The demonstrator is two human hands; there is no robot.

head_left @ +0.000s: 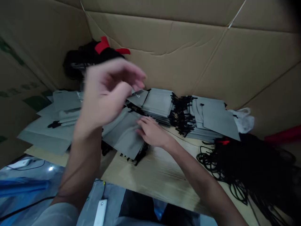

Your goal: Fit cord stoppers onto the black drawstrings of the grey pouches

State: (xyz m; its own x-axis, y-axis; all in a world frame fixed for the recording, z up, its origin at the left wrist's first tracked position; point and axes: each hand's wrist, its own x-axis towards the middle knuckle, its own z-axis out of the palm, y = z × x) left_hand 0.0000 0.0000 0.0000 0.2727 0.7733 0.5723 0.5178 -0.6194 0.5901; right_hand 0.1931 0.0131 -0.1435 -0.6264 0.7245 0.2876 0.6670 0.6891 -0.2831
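Observation:
My left hand is raised above the table, blurred by motion, its fingers curved and thumb apart, with nothing visible between them. Below it lies a pile of flat grey bags with black cord ends, topped by a grey bag. At this bag's right edge is my right hand, fingers bent over the edge and thumb beside them. Behind the hands is a stack of grey bags with black cord knots along its side. My left forearm hides part of the grey sheets at left.
Another grey bag stack stands right, before a crumpled white plastic bag. Black cords heap over the table's right side. Cardboard walls enclose the back. A black-and-red bundle sits far left; a white power strip lies below.

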